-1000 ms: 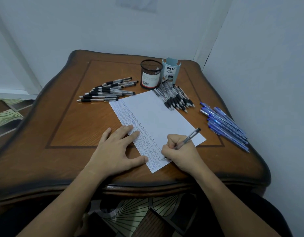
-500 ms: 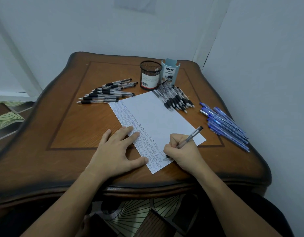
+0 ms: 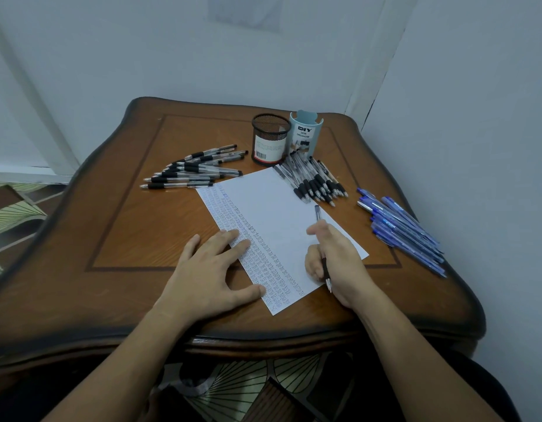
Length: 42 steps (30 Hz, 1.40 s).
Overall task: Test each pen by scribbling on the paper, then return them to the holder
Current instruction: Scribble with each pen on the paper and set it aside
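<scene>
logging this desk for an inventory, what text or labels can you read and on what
"DIY": on the blue desk organizer
"DESK ORGANIZER": below it, same organizer
Label on the black mesh cup: barcode, print too small to read
Scribble rows on the paper: no readable words

paper (image 3: 282, 214): white, flat, scribbles along left side
pen (image 3: 325, 271): black-gripped, held in right hand (image 3: 339, 263)
holder (image 3: 271, 138): black mesh, upright
loose pens (image 3: 196, 172): heaps around paper

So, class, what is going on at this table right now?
A person is testing pens. The left hand presses flat on the paper, whose left side is filled with rows of scribbles. The right hand grips a pen over the sheet's near edge. Black-grip pens and blue pens lie loose on the table; none stands in the mesh holder.
</scene>
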Each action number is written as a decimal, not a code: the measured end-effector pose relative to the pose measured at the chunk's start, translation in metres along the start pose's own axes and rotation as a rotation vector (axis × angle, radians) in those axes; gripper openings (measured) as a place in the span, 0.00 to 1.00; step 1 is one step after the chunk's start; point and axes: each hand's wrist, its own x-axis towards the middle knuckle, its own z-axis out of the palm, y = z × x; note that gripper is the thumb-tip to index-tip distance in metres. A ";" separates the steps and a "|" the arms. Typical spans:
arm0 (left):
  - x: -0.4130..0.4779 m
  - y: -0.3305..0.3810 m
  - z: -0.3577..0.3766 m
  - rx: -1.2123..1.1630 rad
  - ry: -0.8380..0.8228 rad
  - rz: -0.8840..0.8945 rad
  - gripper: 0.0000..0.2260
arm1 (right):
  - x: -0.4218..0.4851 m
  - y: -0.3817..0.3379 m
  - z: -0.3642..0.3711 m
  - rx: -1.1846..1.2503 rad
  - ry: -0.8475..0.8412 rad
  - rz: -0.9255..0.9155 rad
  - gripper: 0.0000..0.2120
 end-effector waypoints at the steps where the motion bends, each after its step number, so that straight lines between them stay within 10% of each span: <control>1: 0.000 0.000 0.000 -0.006 0.002 0.002 0.47 | 0.000 -0.001 0.000 -0.030 -0.002 0.011 0.21; 22: 0.001 0.000 -0.003 0.043 -0.036 -0.014 0.52 | 0.006 -0.021 0.004 0.009 -0.028 -0.005 0.13; 34: 0.000 -0.004 -0.001 -0.058 0.038 0.007 0.49 | 0.134 -0.070 -0.054 -0.658 0.324 -0.078 0.22; 42: 0.000 -0.005 0.003 -0.103 0.130 -0.013 0.41 | 0.168 -0.058 -0.056 -0.973 0.253 0.008 0.16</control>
